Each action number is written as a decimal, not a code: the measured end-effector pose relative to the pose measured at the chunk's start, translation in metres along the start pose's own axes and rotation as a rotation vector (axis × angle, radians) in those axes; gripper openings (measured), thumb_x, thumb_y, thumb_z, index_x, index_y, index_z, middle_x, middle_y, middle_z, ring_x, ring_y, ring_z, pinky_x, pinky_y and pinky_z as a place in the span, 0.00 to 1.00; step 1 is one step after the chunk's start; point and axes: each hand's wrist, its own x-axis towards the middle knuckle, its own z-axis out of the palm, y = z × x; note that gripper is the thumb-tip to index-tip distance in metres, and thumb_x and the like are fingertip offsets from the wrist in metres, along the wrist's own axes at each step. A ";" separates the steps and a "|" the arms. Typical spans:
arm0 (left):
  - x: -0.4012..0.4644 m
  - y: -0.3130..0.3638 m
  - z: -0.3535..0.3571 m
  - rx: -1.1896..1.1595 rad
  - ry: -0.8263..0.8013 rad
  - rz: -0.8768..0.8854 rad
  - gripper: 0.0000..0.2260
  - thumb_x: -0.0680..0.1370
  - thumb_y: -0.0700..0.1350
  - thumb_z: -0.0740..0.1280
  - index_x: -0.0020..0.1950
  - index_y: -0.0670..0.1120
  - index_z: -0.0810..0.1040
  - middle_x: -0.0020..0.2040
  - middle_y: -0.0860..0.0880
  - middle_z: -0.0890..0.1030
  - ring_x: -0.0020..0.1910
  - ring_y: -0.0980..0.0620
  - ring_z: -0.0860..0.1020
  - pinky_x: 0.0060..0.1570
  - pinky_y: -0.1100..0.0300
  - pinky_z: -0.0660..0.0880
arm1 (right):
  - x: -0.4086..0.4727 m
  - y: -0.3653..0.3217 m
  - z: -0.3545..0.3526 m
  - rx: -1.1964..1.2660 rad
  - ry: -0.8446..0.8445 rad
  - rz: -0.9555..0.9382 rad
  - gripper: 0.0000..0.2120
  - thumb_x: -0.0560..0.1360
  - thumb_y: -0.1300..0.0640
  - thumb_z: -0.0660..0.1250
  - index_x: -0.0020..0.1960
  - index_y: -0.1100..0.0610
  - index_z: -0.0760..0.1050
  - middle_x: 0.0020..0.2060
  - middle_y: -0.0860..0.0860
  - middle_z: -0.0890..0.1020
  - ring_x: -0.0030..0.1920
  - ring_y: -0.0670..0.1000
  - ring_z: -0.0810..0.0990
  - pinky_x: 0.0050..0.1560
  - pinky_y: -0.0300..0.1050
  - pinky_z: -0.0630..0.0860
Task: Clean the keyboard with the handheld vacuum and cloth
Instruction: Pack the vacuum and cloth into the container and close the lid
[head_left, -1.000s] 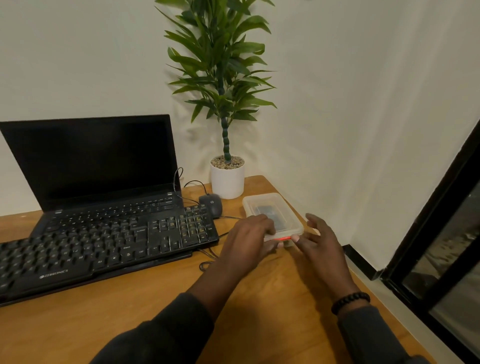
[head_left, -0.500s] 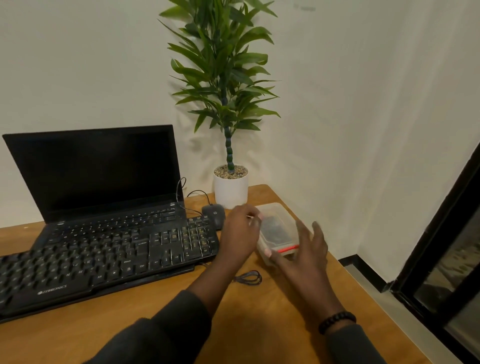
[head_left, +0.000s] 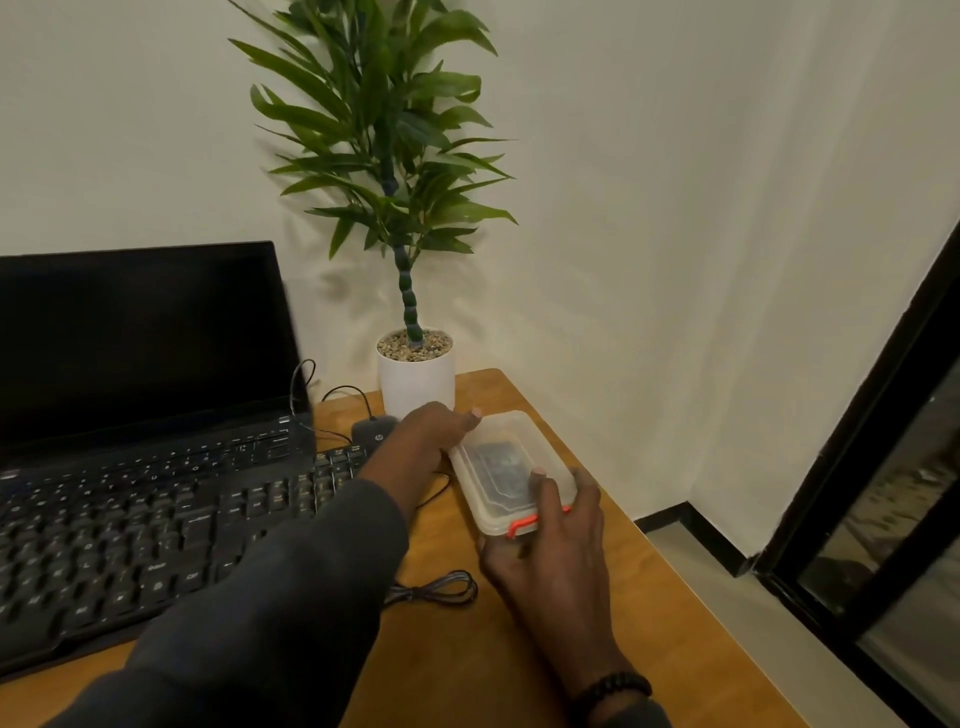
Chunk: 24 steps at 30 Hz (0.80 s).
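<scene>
A black external keyboard (head_left: 156, 530) lies on the wooden desk (head_left: 649, 613) in front of an open laptop (head_left: 140, 353). To its right a clear plastic box (head_left: 506, 465) with an orange latch holds something dark that I cannot make out. My left hand (head_left: 426, 441) grips the box's far left side, thumb on the lid's back corner. My right hand (head_left: 556, 551) holds the near end by the latch, thumb on the lid. The box is tilted, its near end off the desk. No vacuum or cloth shows in the open.
A potted plant in a white pot (head_left: 415, 374) stands at the desk's back corner, just behind the box. A black mouse (head_left: 371, 431) and a looped cable (head_left: 441, 592) lie beside the keyboard. The desk edge runs along the right, with a dark window frame (head_left: 857, 441) beyond.
Both hands went from resting at the box's near end to gripping it at both ends. The box has been pulled nearer and tipped up. The camera has turned right and closer.
</scene>
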 end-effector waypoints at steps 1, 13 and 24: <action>0.006 -0.002 0.000 -0.147 -0.004 -0.008 0.27 0.78 0.54 0.70 0.70 0.37 0.70 0.62 0.40 0.77 0.58 0.41 0.78 0.61 0.47 0.76 | 0.000 0.001 0.000 -0.004 0.003 -0.006 0.34 0.71 0.37 0.66 0.72 0.45 0.56 0.73 0.50 0.51 0.70 0.50 0.58 0.62 0.40 0.70; 0.011 -0.012 0.000 0.191 0.154 0.501 0.10 0.78 0.47 0.71 0.56 0.44 0.83 0.56 0.47 0.83 0.54 0.50 0.78 0.51 0.61 0.70 | -0.001 0.000 0.000 -0.018 0.017 -0.022 0.36 0.70 0.38 0.68 0.71 0.46 0.56 0.72 0.50 0.52 0.70 0.50 0.59 0.60 0.41 0.74; -0.004 -0.020 0.005 0.220 0.316 0.648 0.09 0.80 0.41 0.68 0.57 0.43 0.84 0.55 0.46 0.83 0.52 0.51 0.78 0.51 0.64 0.68 | -0.003 -0.001 -0.001 0.006 0.028 -0.023 0.38 0.69 0.38 0.70 0.72 0.46 0.55 0.72 0.51 0.52 0.70 0.51 0.59 0.61 0.44 0.73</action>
